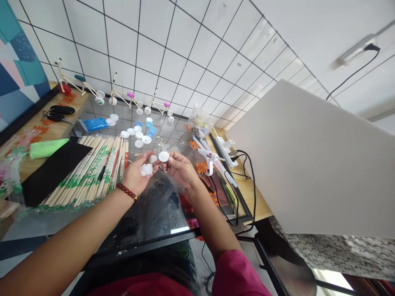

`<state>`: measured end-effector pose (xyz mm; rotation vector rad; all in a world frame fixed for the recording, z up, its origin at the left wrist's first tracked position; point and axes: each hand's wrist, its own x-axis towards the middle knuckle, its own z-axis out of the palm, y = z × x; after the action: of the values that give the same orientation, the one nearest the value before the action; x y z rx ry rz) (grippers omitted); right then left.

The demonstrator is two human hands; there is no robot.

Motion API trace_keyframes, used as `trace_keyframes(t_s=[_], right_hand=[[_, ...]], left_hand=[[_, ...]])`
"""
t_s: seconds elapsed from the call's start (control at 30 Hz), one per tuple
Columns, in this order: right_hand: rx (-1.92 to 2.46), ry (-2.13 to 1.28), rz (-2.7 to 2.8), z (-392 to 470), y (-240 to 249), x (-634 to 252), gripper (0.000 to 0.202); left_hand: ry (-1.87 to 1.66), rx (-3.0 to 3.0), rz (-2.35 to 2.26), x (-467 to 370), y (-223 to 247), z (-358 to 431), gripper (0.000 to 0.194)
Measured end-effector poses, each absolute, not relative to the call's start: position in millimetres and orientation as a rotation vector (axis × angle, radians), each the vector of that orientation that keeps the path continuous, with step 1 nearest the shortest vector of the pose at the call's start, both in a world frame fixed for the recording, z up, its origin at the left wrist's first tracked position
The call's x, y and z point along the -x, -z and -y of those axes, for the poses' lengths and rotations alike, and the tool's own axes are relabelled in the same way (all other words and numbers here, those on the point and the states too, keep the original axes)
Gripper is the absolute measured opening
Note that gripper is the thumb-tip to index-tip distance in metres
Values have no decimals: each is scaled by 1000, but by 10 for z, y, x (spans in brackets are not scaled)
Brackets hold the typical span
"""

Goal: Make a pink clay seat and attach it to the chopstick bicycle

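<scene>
Over the near part of the dark glass tabletop, both my hands are close together. My left hand (138,170) is turned palm up, cupped around several small white pieces (147,169) that look like bottle caps. Between the thumb and fingers of my right hand (181,167), one round white bottle cap (163,156) is pinched, its flat face toward me. Just beyond my hands lie loose white caps (138,135) and a few blue caps (152,130), with small crumbs of wood near them.
Along the tiled wall stand several small stick bicycles (123,96) with cap wheels. Left are bagged chopsticks (89,172), a black sheet (52,174), a blue packet (95,124) and keys (57,116). Right are a white glue gun (210,158), glue sticks (226,174), a power strip (225,150) and cables.
</scene>
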<state>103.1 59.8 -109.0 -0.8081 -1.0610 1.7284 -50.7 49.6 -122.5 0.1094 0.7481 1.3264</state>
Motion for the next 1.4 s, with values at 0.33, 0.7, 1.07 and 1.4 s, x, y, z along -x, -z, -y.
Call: trace_keyframes(t_s=[0.33, 0.7, 1.07, 1.4], right_hand=[[879, -1624, 1145, -529, 1209, -989, 38], [958, -1582, 1155, -575, 1255, -999, 39], [911, -1563, 1214, -569, 1273, -1013, 43], [869, -1704, 1054, -625, 1370, -1049, 40]], left_hand=[[-1359, -135, -661, 534, 1215, -497, 23], [-1374, -600, -927, 483, 1277, -422, 30], [-1422, -1036, -1180, 474, 1415, -414, 33], [-1443, -971, -1061, 438, 1449, -410, 28]])
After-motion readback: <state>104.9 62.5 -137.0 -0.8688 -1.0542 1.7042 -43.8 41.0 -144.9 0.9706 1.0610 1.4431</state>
